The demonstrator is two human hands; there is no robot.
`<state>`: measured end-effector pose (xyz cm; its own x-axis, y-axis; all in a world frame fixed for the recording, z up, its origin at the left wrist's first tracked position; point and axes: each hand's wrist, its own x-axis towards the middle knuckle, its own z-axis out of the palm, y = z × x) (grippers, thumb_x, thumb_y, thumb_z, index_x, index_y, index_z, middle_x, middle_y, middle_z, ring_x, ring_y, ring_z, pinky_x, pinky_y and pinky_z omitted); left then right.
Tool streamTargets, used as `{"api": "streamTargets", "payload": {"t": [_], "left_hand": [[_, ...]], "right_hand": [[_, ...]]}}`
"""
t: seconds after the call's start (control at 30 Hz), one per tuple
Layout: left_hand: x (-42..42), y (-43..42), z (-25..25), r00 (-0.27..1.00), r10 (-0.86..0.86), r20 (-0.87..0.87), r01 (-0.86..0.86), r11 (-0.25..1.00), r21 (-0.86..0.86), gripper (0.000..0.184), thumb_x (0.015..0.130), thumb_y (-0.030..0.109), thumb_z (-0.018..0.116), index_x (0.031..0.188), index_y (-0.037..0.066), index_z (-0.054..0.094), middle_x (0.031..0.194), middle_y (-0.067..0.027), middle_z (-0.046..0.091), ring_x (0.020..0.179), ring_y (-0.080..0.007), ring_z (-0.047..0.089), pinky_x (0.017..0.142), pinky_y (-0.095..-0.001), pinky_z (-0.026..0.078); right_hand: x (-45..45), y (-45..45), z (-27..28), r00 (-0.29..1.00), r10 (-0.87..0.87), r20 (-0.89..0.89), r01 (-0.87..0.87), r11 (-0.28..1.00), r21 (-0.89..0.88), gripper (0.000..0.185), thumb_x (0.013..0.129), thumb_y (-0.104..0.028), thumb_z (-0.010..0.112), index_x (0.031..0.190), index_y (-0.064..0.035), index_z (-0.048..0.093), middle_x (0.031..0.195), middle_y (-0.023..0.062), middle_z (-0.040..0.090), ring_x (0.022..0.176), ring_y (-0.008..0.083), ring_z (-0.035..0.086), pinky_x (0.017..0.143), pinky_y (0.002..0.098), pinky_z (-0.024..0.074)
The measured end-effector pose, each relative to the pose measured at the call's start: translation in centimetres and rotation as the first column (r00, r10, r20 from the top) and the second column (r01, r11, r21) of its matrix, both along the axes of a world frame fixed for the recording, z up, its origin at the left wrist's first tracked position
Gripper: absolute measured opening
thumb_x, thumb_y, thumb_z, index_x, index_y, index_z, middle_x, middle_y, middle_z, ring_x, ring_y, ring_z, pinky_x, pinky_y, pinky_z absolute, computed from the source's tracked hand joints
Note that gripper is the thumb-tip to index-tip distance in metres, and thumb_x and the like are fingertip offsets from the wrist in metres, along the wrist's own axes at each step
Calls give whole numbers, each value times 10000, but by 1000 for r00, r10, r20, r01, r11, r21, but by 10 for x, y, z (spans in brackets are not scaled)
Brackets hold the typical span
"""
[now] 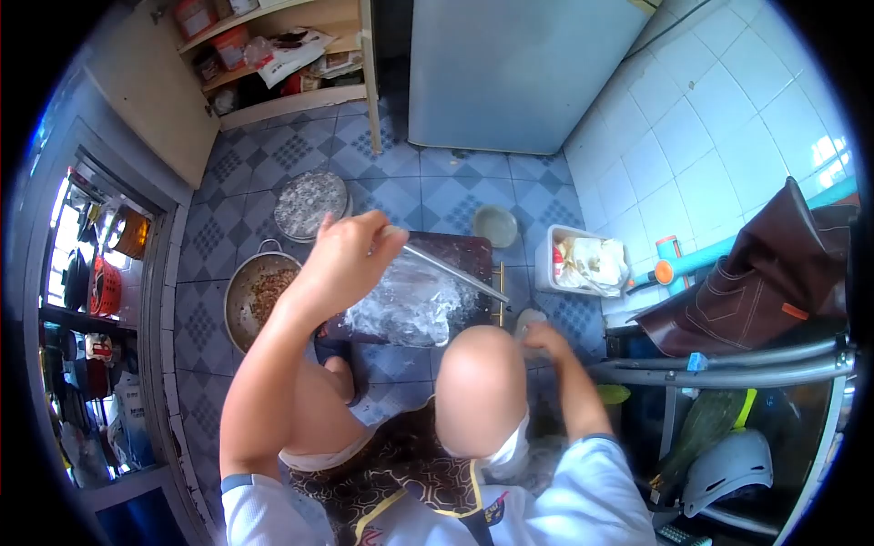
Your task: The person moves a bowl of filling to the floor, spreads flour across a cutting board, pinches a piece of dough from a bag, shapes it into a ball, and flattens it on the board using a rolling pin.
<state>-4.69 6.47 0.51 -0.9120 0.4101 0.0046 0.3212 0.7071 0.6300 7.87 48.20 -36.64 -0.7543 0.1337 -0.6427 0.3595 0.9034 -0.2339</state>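
Note:
Raised over the dark board, my left hand is closed around one end of a long, thin metal rod. The rod slants down to the right, its far end past the board's right edge. White flour is spread over much of the board. Low to the right of the board, beside my knee, my right hand is closed on a small whitish thing; its kind is unclear. My knee hides part of the board's front edge.
Left of the board stand a metal pan with brown chopped filling and a round speckled tray. A small bowl and a white plastic bin with bags lie right. Beyond are a fridge and an open cabinet.

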Motion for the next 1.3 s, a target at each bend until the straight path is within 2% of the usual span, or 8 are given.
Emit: {"api": "streamTargets", "payload": {"t": [0.1,0.27,0.33,0.4,0.57,0.8,0.97,1.3], "left_hand": [[-3,-1,-3,995,-34,93,33,999,6,301,982,272,545,945,-16,621,713,-152,623,710,-275,631,936,-390,444],[1,-2,-9,952,-97,289,-35,907,420,393,1017,338,477,1051,-29,613,841,-114,662,843,-224,646,831,-344,496],[3,-2,-7,746,-241,620,-349,652,673,384,1023,305,466,1127,-48,574,930,-118,655,916,-235,647,880,-370,506],[-3,-7,-17,640,-538,548,-327,455,828,364,1023,269,462,1172,-52,545,968,-142,654,940,-264,659,933,-426,508],[0,-2,-22,622,-640,451,-433,199,879,333,1041,230,414,1191,-53,506,1091,-187,642,1021,-298,649,949,-411,518],[0,-11,-16,602,-687,407,-457,122,881,339,1046,217,415,1245,-46,496,1199,-179,597,1081,-268,626,995,-405,497],[4,-5,-5,719,-514,469,-366,294,883,379,1027,259,486,1259,-40,495,1207,-169,614,1084,-242,634,980,-386,510],[-4,-5,-8,717,-462,522,-364,390,846,394,1028,313,489,1216,-30,542,1123,-123,648,1008,-215,662,920,-376,551]], "right_hand": [[-51,-15,98,949,241,204,-253,967,36,401,749,-278,687,1117,-116,693,1239,156,632,1080,340,633,920,415,504],[-86,-104,297,801,3,-599,-286,881,-378,292,914,-180,619,1166,-35,641,1142,163,663,997,285,665,855,354,528],[-92,-162,358,677,-168,-717,-385,749,-539,254,935,-126,602,1164,-20,636,1107,152,666,1001,258,660,847,316,522],[-95,-205,394,540,-172,-824,-494,728,-476,230,936,-95,592,1146,-14,642,1076,141,663,980,251,655,821,315,516],[-103,-257,400,212,-83,-974,-597,778,-196,174,889,-75,617,1040,-16,682,1042,137,656,957,306,622,816,365,509],[-109,-254,383,221,-135,-966,-563,791,-239,160,814,-92,732,958,-27,708,974,102,656,919,271,617,754,346,518],[-116,-242,379,496,-332,-802,-470,674,-570,114,849,-34,705,960,-6,706,937,75,629,885,166,625,754,274,510],[-111,-242,383,269,-182,-946,-605,732,-313,159,833,-14,698,988,-23,668,856,73,622,717,194,626,629,300,500]]}}
